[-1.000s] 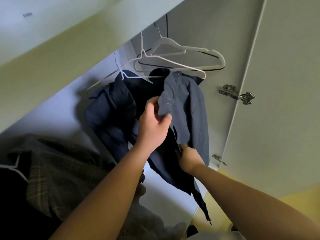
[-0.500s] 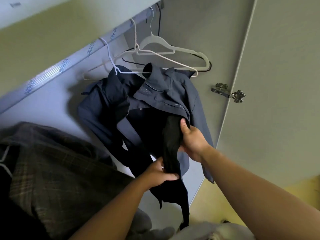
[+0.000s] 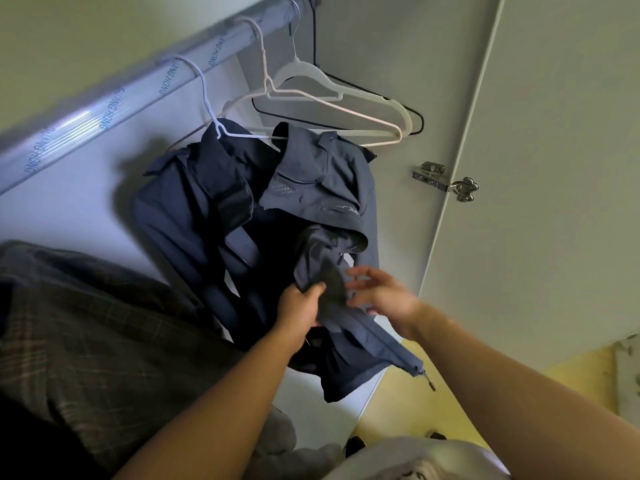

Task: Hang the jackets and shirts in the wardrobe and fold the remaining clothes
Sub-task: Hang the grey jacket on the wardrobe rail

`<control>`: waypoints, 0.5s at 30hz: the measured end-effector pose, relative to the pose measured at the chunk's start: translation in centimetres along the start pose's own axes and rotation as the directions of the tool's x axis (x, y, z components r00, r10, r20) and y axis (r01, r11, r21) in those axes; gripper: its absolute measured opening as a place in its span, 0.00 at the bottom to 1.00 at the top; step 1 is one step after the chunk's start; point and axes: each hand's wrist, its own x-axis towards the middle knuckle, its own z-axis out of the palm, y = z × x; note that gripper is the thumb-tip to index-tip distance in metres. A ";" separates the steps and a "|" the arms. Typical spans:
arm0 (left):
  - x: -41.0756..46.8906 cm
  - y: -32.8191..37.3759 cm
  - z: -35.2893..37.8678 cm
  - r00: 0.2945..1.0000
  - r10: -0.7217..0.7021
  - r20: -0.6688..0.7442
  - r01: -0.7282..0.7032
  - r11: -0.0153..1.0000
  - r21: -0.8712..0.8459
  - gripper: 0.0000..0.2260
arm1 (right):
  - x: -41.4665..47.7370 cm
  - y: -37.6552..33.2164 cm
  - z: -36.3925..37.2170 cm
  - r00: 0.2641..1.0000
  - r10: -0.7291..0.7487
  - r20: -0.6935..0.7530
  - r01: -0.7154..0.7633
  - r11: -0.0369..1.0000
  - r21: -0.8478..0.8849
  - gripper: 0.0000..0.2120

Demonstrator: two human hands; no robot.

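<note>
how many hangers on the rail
4: a wire hanger holding the jacket, then three bare to its right: thin pale hanger, thick white hanger, black hanger behind. Others may be hidden at left.

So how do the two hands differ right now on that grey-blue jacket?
The left hand grips a fold of the grey-blue jacket, fingers curled round the cloth; the right hand has its fingers spread and grips nothing. The left hand sits left of the fold, the right hand right of it. Both are bare and meet at the jacket's front.
</note>
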 end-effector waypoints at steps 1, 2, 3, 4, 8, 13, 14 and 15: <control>0.2 0.9 0.0 1.000 0.000 -0.019 -0.001 0.998 -0.057 0.06 | -0.5 0.9 -0.3 1.000 0.020 0.013 -0.017 0.988 -0.151 0.24; 0.4 1.6 0.1 0.999 0.015 -0.037 -0.018 0.996 -0.086 0.07 | -1.0 1.9 -0.5 0.999 0.034 0.035 -0.023 0.962 -0.271 0.23; 0.6 2.2 0.1 0.998 0.040 -0.052 -0.044 0.995 -0.091 0.06 | -1.4 2.7 -0.6 0.998 0.041 0.049 -0.021 0.931 -0.365 0.20; 0.8 2.7 0.2 0.996 0.066 -0.067 -0.073 0.993 -0.098 0.06 | -1.8 3.4 -0.7 0.998 0.045 0.037 -0.026 0.906 -0.423 0.16; 1.7 4.3 -0.2 0.983 0.117 -0.142 -0.132 0.986 -0.105 0.08 | -2.1 4.7 -1.4 0.996 0.061 -0.061 -0.084 0.851 -0.518 0.08; 1.7 4.0 -0.4 0.973 0.153 -0.173 -0.138 0.986 0.099 0.20 | -2.7 5.5 -1.9 0.989 0.127 -0.081 -0.149 0.900 -0.409 0.08; 1.3 3.5 -0.2 0.967 0.167 -0.193 -0.124 0.969 0.214 0.26 | -2.7 5.5 -1.7 0.983 0.153 -0.097 -0.174 0.945 -0.276 0.08; 0.7 2.8 -0.1 0.955 0.204 -0.217 -0.125 0.936 0.329 0.30 | -2.5 5.5 -1.3 0.977 0.179 -0.117 -0.196 0.968 -0.155 0.08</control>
